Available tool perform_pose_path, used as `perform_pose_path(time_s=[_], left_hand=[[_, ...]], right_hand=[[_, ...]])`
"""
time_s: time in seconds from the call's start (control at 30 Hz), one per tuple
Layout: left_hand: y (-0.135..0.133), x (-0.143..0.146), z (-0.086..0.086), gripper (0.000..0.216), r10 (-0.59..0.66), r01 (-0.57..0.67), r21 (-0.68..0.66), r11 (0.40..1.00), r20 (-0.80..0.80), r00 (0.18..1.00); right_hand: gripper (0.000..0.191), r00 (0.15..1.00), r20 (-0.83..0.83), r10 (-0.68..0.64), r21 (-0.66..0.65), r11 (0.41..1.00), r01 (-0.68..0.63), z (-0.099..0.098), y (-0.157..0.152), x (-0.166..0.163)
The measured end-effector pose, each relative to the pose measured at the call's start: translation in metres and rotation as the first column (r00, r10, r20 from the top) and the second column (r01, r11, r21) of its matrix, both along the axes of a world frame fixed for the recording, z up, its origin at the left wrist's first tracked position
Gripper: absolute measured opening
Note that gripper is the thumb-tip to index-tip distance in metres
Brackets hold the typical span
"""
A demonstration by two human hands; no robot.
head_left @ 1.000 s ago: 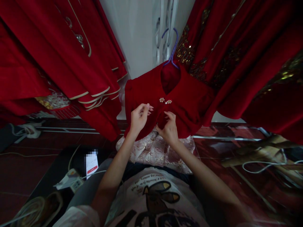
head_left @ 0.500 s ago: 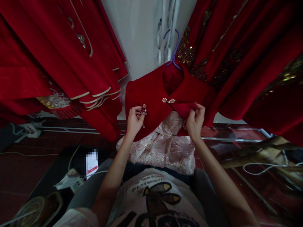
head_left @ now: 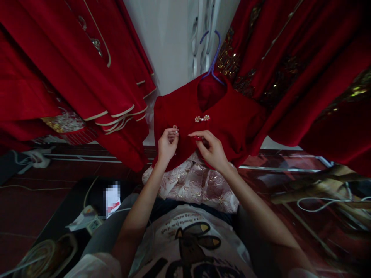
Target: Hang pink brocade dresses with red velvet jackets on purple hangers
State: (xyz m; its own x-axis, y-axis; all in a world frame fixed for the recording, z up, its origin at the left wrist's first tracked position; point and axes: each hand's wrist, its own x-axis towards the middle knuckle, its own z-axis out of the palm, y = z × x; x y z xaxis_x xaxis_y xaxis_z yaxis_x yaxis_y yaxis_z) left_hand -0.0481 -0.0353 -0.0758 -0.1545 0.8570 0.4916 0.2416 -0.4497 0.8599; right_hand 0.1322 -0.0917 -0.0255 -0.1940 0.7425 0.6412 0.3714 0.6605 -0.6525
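Observation:
A short red jacket [head_left: 179, 104] hangs on a purple hanger [head_left: 215, 52] in front of me. At its chest, a pearl-flower fastener [head_left: 202, 119] joins the two front edges just below the neck opening. My left hand [head_left: 168, 144] is closed on a small beaded ornament [head_left: 175, 127] at the jacket's left side, mostly hidden by the fingers. Beneath the chest fastener, my right hand [head_left: 211, 150] pinches the red front edge of the jacket between thumb and fingers. Pale pink brocade cloth [head_left: 197, 185] lies on my lap under the jacket's hem.
Red garments with pale piping [head_left: 121, 96] hang at the left. More red garments with gold sequins [head_left: 290, 77] hang at the right. A dark surface at lower left bears a power strip [head_left: 94, 224] and a clear plastic cup [head_left: 43, 255]. Brown wrapping [head_left: 321, 189] lies at the right.
My right hand has moved left, bringing the lifted front flap across to the middle; the pink brocade behind it shows less. My left hand has stayed near the same place, its fingers more curled.

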Motion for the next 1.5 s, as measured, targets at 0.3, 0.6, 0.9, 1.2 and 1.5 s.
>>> perform_pose_path(time_s=[0.3, 0.6, 0.9, 1.2, 1.5], left_hand=[[0.001, 0.003, 0.006, 0.019, -0.066, 0.072, -0.050, 0.996, 0.101, 0.993], [-0.001, 0.000, 0.004, 0.023, -0.102, 0.105, -0.028, 0.994, 0.102, 0.990], [-0.001, -0.002, 0.003, 0.025, -0.130, 0.133, -0.052, 0.990, 0.064, 0.989], [-0.002, -0.002, 0.005, 0.024, -0.086, 0.088, -0.055, 0.995, 0.031, 0.996], [-0.002, -0.006, 0.008, 0.021, -0.073, 0.069, -0.062, 0.996, -0.071, 0.995]], right_hand=[[0.031, 0.995, -0.099, -0.022, -0.120, 0.993, 0.010, -0.039, 0.058, -0.034], [0.024, 0.979, -0.146, -0.144, -0.122, 0.984, 0.126, -0.044, 0.060, -0.041], [0.022, 0.976, -0.183, -0.117, -0.109, 0.989, 0.098, -0.043, 0.057, -0.043], [0.022, 0.965, -0.227, -0.132, -0.106, 0.988, 0.110, -0.043, 0.056, -0.040], [0.021, 0.971, -0.154, -0.182, -0.037, 0.983, 0.178, -0.043, 0.054, -0.046]])
